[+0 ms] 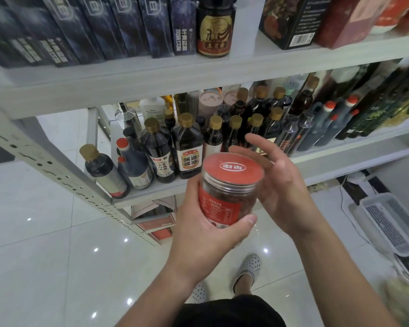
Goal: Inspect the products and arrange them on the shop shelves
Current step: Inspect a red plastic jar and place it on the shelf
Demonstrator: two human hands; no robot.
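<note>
I record the left hand (206,232) gripping the red-lidded jar (229,185), fingers curled round it, right hand (278,182) alongside, fingers spread.

A pale metal upper shelf (246,67) carries a row of dark blue boxes (92,27) and a dark jar (214,27). The lower shelf (340,153) holds crowded dark sauce bottles (190,147).

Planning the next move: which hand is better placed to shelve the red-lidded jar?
Left, probably: the left hand wraps the jar, thumb across its front, while the right hand lies open beside the lid.
</note>
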